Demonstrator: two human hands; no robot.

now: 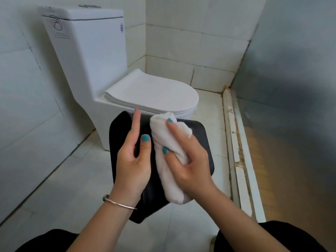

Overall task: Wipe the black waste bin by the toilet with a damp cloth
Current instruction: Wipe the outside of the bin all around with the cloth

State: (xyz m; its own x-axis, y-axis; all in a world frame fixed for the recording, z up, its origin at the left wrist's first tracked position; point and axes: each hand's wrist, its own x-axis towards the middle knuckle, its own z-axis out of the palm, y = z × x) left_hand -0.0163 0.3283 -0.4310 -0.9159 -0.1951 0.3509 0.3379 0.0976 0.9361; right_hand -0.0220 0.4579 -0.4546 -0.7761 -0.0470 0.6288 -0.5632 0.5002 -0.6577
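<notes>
The white toilet stands lid-down by the left wall, bare floor tiles around it. Just before it, the black waste bin is largely hidden behind both hands. The right hand grips a rolled white cloth; the left hand, fingers straight, rests against the bin.

- We see a floor of pale, glossy square tiles carrying everything.
- On it stands a white ceramic toilet, lid closed.
- Just in front of the toilet sits a black, rounded-square plastic waste bin.
- A worn white threshold strip runs along our right.
</notes>
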